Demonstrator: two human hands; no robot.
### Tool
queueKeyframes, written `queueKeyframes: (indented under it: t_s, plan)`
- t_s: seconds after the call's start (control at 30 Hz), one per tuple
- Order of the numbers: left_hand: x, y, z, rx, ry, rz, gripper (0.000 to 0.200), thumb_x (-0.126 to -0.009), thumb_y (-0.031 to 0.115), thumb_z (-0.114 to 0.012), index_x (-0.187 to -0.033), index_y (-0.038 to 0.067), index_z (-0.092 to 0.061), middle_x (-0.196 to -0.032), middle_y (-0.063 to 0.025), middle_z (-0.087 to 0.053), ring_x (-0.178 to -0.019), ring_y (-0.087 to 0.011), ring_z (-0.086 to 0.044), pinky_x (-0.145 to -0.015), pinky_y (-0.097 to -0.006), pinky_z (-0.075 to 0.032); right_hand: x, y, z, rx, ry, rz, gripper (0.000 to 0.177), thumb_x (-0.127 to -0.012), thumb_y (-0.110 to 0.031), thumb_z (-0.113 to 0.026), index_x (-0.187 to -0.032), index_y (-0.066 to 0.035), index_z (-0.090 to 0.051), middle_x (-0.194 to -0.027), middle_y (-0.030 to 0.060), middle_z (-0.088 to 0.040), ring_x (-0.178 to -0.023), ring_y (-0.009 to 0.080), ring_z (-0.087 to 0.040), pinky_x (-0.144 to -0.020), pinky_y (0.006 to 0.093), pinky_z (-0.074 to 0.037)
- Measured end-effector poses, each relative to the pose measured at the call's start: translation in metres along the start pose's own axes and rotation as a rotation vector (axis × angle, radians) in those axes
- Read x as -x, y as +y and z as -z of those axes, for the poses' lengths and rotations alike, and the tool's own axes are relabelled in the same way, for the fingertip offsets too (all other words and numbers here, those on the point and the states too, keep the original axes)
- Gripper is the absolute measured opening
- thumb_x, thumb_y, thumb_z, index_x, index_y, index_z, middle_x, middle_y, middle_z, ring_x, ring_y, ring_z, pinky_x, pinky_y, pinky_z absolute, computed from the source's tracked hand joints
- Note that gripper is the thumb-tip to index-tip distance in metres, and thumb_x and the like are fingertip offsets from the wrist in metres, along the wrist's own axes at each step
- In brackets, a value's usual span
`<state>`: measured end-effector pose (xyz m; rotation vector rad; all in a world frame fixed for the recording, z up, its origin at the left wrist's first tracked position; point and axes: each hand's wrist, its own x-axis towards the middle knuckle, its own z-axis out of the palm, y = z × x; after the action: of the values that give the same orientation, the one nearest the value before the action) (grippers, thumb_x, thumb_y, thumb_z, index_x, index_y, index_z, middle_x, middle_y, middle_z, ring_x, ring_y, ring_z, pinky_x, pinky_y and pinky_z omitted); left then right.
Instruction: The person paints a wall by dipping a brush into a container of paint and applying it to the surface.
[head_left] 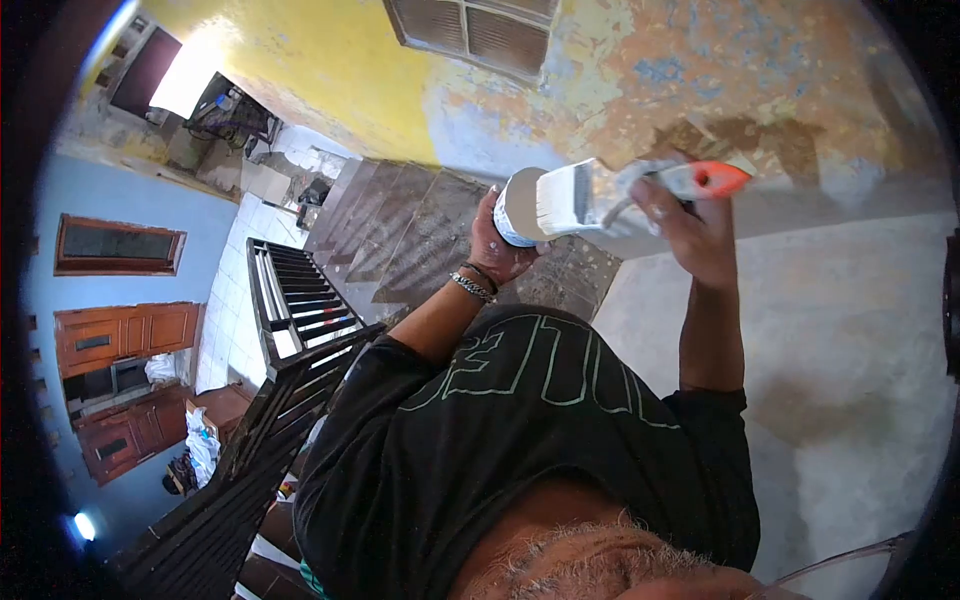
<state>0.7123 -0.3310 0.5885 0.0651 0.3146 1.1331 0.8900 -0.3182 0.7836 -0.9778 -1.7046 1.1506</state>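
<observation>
My left hand [497,243] is wrapped around a small round paint tub [515,235] with a blue-and-white side, held out in front of my chest. Its contents look greyish white. In my right hand [685,215] is a wide paintbrush [600,195] with an orange-tipped handle, gripped near its middle. The white-coated bristles point left and overlap the tub's rim in this view. White paint also covers much of the brush's handle and ferrule.
A patchy, peeling wall [700,90] with a small window [480,30] stands ahead. Grey plastered wall [830,330] lies on my right. At left, a dark slatted railing [300,310] borders the drop to a white-tiled floor [232,290]. Brown tiles [400,220] lie below my hands.
</observation>
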Motion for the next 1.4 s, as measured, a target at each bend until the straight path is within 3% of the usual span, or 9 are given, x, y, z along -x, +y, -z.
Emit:
queueKeyframes:
  t_s: [0.17, 0.27, 0.7, 1.0, 1.03, 1.17, 1.27, 1.3, 1.4]
  plan:
    - [-0.005, -0.002, 0.004, -0.032, 0.015, 0.026, 0.058, -0.085, 0.055, -0.033, -0.120, 0.011, -0.048, -0.106, -0.0083, -0.058, -0.087, -0.0241, -0.059, -0.060, -0.0364, -0.050, -0.013, 0.021, -0.018, 0.138, -0.162, 0.061, 0.019, -0.082, -0.017, -0.061, -0.077, 0.001, -0.058, -0.063, 0.0017, -0.054, -0.059, 0.0068, -0.047, -0.053, 0.0236, -0.040]
    - [-0.007, -0.001, 0.004, -0.034, -0.002, 0.041, 0.058, -0.085, 0.055, -0.033, -0.120, 0.011, -0.048, -0.106, -0.0079, -0.059, -0.086, -0.0237, -0.060, -0.058, -0.0355, -0.051, -0.016, 0.037, -0.018, 0.229, -0.232, 0.004, 0.017, -0.082, -0.015, -0.061, -0.081, 0.001, -0.059, -0.066, 0.0009, -0.056, -0.063, 0.0057, -0.047, -0.057, 0.0238, -0.041]
    - [-0.020, 0.000, 0.003, -0.101, 0.107, 0.064, 0.058, -0.083, 0.058, -0.036, -0.118, 0.014, -0.050, -0.105, -0.0054, -0.059, -0.087, -0.0230, -0.061, -0.055, -0.0354, -0.051, -0.021, 0.028, 0.000, 0.134, -0.110, -0.016, 0.019, -0.081, -0.019, -0.062, -0.079, 0.000, -0.059, -0.063, 0.0031, -0.055, -0.061, 0.0076, -0.049, -0.055, 0.0248, -0.041]
    - [-0.030, 0.000, -0.007, -0.079, 0.045, 0.118, 0.058, -0.083, 0.058, -0.035, -0.118, 0.015, -0.049, -0.107, -0.0049, -0.058, -0.089, -0.0237, -0.059, -0.059, -0.0371, -0.049, -0.021, 0.016, 0.016, 0.143, -0.033, -0.045, 0.018, -0.081, -0.016, -0.063, -0.080, 0.001, -0.059, -0.067, 0.0023, -0.057, -0.065, 0.0073, -0.050, -0.059, 0.0251, -0.042]
    - [-0.032, 0.002, -0.003, 0.015, -0.153, 0.168, 0.058, -0.083, 0.059, -0.036, -0.118, 0.015, -0.049, -0.107, -0.0055, -0.058, -0.090, -0.0235, -0.059, -0.059, -0.0356, -0.049, -0.021, 0.016, 0.018, 0.160, -0.015, -0.037, 0.018, -0.081, -0.016, -0.063, -0.080, 0.001, -0.059, -0.067, 0.0023, -0.057, -0.065, 0.0073, -0.050, -0.059, 0.0251, -0.042]
    - [-0.040, -0.003, -0.001, 0.015, -0.172, 0.210, 0.059, -0.083, 0.059, -0.036, -0.118, 0.014, -0.049, -0.107, -0.0065, -0.058, -0.089, -0.0232, -0.059, -0.059, -0.0339, -0.050, -0.016, 0.017, 0.028, 0.250, 0.021, -0.003, 0.018, -0.081, -0.016, -0.063, -0.080, 0.002, -0.059, -0.067, 0.0026, -0.057, -0.064, 0.0073, -0.050, -0.059, 0.0249, -0.042]
    - [-0.048, -0.007, 0.007, 0.068, -0.326, 0.255, 0.059, -0.083, 0.059, -0.035, -0.116, 0.013, -0.050, -0.101, -0.0075, -0.058, -0.079, -0.0216, -0.060, -0.051, -0.0303, -0.047, -0.012, 0.014, 0.032, 0.254, 0.023, -0.011, 0.018, -0.081, -0.016, -0.063, -0.079, 0.002, -0.059, -0.066, 0.0027, -0.057, -0.064, 0.0078, -0.050, -0.058, 0.0249, -0.042]
    - [-0.036, -0.009, -0.039, -0.074, 0.164, 0.159, 0.057, -0.084, 0.059, -0.035, -0.113, 0.013, -0.050, -0.095, -0.0074, -0.058, -0.067, -0.0188, -0.056, -0.040, -0.0258, -0.038, -0.013, 0.012, 0.034, 0.252, 0.030, -0.001, 0.018, -0.081, -0.016, -0.063, -0.079, 0.002, -0.059, -0.066, 0.0028, -0.057, -0.064, 0.0081, -0.051, -0.058, 0.0249, -0.042]
    - [-0.044, -0.010, -0.025, -0.074, 0.004, 0.201, 0.056, -0.084, 0.059, -0.035, -0.112, 0.013, -0.051, -0.093, -0.0067, -0.058, -0.065, -0.0181, -0.054, -0.040, -0.0251, -0.036, -0.011, 0.009, 0.040, 0.277, 0.058, 0.021, 0.018, -0.081, -0.015, -0.063, -0.079, 0.002, -0.060, -0.067, 0.0031, -0.058, -0.064, 0.0085, -0.052, -0.058, 0.0250, -0.042]
